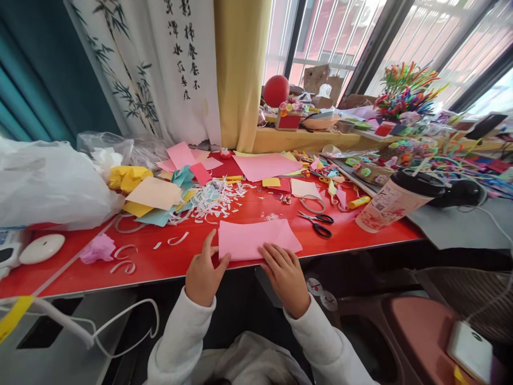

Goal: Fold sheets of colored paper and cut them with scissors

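A folded sheet of pink paper [252, 235] lies at the front edge of the red table, its fold nearest me. At the paper's left end, my left hand [203, 270] has thumb and index finger apart, the thumb tip touching the lower left corner. My right hand [286, 275] rests with stretched fingers on the paper's lower right part. To the right of the paper lie scissors [319, 222] with black handles, their blades slightly apart.
White paper shreds [214, 199] and coloured paper scraps [154, 193] cover the table behind. A lidded drink cup [395, 206] stands on the right. On the left are a white plastic bag [48, 184] and crumpled pink paper [98, 249]. Another pink sheet [264, 166] lies farther back.
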